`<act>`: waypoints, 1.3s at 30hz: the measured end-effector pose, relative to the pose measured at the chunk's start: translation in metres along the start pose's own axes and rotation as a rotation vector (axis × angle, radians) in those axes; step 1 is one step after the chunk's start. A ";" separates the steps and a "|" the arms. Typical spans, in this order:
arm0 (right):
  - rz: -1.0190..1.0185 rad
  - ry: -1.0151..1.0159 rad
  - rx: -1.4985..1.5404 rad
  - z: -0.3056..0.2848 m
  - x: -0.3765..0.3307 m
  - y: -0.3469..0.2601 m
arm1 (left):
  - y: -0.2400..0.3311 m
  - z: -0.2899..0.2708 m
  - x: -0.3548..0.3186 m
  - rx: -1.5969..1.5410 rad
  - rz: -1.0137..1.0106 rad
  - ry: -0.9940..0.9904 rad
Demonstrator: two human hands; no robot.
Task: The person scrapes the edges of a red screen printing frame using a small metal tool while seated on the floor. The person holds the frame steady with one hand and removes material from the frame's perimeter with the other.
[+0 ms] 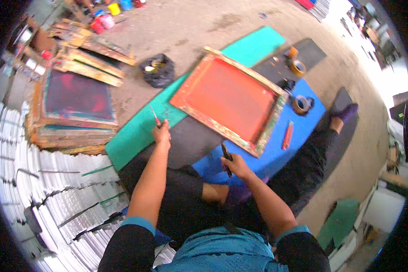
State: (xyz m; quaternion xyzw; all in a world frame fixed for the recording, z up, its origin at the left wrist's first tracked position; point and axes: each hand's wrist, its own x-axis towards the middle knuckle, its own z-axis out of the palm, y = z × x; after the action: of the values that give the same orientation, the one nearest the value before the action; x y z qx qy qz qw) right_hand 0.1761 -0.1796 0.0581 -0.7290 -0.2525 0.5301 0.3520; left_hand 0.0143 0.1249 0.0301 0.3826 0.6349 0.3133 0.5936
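I sit on the floor with a wooden frame holding an orange-red mesh screen (229, 97) lying flat in front of me. My left hand (161, 134) is closed on a thin red-handled tool (155, 116), held over the green mat (143, 129) left of the frame. My right hand (235, 165) grips a slim black tool (225, 155) just below the frame's near corner, over the blue mat (276, 152).
Stacked wooden screen frames (75, 106) lie at the left, with white stacked sheets (54, 181) below them. A black bag (158, 70), tape rolls (300, 104), an orange cutter (287, 135) and paint pots (106, 20) lie around. My leg stretches to the right.
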 end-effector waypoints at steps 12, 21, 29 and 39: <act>0.259 -0.073 0.381 -0.080 -0.057 0.037 | -0.049 0.088 -0.159 0.282 0.081 -0.524; 0.226 -0.113 0.253 -0.099 -0.052 0.031 | -0.074 0.104 -0.183 0.219 0.128 -0.503; 0.241 0.312 -0.304 -0.064 -0.052 0.033 | -0.098 0.104 -0.170 0.227 0.200 -0.501; 0.116 0.510 -0.446 -0.047 -0.063 0.016 | -0.100 0.102 -0.171 0.200 0.190 -0.527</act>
State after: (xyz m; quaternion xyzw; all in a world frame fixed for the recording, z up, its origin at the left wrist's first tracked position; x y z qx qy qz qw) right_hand 0.2009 -0.2478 0.0923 -0.9103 -0.2241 0.2815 0.2049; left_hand 0.1050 -0.0784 0.0229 0.5651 0.4478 0.1934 0.6654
